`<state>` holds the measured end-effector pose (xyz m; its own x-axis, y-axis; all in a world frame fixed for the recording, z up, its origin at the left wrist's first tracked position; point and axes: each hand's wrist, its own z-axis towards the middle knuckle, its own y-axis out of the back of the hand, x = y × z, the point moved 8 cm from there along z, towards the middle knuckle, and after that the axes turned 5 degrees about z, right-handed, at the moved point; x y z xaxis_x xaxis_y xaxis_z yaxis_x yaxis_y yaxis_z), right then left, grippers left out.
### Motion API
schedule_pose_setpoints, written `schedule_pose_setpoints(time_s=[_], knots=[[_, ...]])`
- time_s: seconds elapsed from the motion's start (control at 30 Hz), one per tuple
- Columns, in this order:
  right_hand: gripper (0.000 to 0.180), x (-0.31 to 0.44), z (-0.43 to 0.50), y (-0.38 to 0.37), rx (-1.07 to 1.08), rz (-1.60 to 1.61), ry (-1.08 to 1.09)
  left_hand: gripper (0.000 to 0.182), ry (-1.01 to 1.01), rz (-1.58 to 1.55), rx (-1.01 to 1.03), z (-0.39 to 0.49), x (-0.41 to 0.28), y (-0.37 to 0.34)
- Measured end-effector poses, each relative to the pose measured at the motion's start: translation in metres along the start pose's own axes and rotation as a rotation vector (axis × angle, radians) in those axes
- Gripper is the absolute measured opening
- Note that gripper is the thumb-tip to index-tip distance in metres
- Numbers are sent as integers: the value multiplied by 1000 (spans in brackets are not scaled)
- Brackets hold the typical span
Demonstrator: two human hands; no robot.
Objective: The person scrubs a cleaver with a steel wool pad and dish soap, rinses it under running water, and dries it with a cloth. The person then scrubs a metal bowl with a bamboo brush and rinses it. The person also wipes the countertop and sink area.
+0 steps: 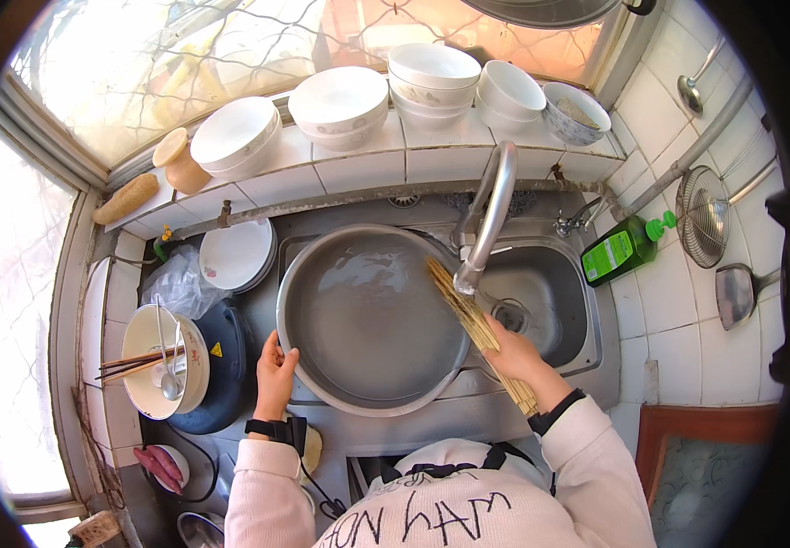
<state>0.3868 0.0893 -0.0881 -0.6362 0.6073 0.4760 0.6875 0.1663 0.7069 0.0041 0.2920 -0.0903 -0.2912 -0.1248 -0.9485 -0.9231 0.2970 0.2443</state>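
A wide round metal basin (pixel 374 329) holds cloudy water and rests across the left part of the stainless-steel sink. My left hand (pixel 275 377) grips its left rim, thumb near the edge and fingers along the outside. In my right hand (pixel 514 353) is a bundle of thin straw-coloured sticks (pixel 470 318), held at a slant. Its far end lies over the basin's right rim, just beneath the spout of the metal tap (pixel 494 212). The drain of the right sink bowl (pixel 545 308) shows beyond my right hand.
White bowls (pixel 340 103) line the tiled ledge. A green detergent bottle (pixel 619 250) stands right of the sink. At left are stacked plates (pixel 236 253) and a cream bowl (pixel 196 363) with chopsticks and spoons, on a dark lidded appliance (pixel 230 370). A strainer (pixel 703 216) hangs at right.
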Motion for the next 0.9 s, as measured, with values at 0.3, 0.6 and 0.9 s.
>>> schedule_pose_setpoints(time_s=[0.3,0.6,0.9], knots=[[74,34,34,10,-15,-116,-29,54,-62,21,-26,-23,-27,-4],[71,144,31,-29,-101,-153,275,57,-52,42,13,-32,-37,-8],[68,166,-43,-58,217,-264,712,56,-148,18,8,-29,-53,-11]])
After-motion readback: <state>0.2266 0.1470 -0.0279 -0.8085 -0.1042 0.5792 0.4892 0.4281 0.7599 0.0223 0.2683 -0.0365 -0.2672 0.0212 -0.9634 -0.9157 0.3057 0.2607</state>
